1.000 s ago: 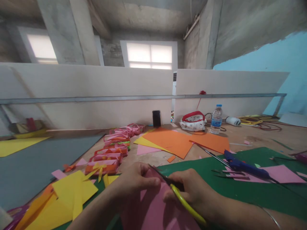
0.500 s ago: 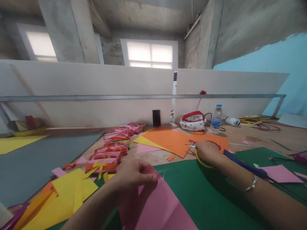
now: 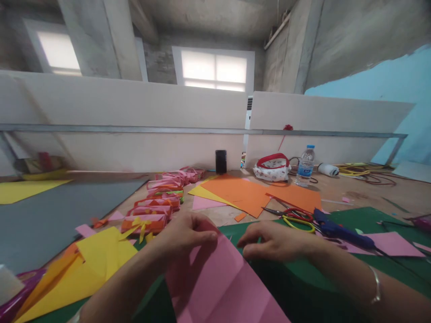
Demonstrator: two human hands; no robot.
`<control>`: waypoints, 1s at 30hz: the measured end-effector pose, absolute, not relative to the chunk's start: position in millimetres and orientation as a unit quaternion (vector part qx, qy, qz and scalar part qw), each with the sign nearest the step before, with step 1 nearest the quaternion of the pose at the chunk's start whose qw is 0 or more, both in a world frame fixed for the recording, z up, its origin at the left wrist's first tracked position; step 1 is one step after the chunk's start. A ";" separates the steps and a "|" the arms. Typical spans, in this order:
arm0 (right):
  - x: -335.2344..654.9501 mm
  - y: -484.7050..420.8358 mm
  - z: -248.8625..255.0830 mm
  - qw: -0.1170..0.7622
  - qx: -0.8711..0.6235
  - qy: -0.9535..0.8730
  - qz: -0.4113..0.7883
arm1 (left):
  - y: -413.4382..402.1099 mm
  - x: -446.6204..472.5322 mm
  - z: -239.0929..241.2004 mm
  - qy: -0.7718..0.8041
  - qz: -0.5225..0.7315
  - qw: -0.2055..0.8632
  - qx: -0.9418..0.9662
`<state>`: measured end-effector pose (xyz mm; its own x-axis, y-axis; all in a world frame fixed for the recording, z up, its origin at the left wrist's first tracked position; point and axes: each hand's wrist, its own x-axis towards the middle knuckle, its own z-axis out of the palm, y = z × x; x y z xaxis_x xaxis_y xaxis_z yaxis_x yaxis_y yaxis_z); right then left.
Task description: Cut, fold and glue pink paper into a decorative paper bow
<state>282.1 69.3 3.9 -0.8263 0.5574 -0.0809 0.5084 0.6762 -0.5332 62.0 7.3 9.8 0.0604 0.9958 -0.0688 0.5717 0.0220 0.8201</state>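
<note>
A creased pink paper sheet [image 3: 222,282] lies on the green cutting mat [image 3: 286,233] in front of me. My left hand [image 3: 186,233] is closed, pinching the sheet's far left corner. My right hand [image 3: 272,242] rests at the sheet's far right edge, fingers curled onto the paper. Yellow- and red-handled scissors [image 3: 296,217] lie on the mat's far edge, just beyond my right hand.
A blue glue gun [image 3: 340,231] lies right of the scissors. Orange sheets [image 3: 249,195], a water bottle [image 3: 305,166], a pouch [image 3: 272,168] and a phone [image 3: 221,161] sit farther back. Pink paper boxes [image 3: 155,211] line the left; yellow paper [image 3: 90,264] lies near left.
My right hand cut the pink sheet with the scissors, reached out and laid them down by the glue gun, then came back to the sheet's edge. The left hand kept its pinch.
</note>
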 end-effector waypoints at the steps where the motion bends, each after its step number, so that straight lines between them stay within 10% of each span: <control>1: 276.3 61.7 -0.8 0.051 -0.283 -0.900 0.327 | 6.7 62.8 9.5 0.627 0.298 0.346 0.631; 30: 265.9 53.3 -6.4 0.236 -0.356 -0.699 0.574 | -5.0 66.1 15.9 0.477 0.241 0.060 0.843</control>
<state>265.9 53.3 -6.4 -0.6355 0.7680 -0.0794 0.2265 0.0871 -0.9701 66.1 -5.0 15.9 0.4295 0.8327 0.3495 0.7749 -0.5385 0.3309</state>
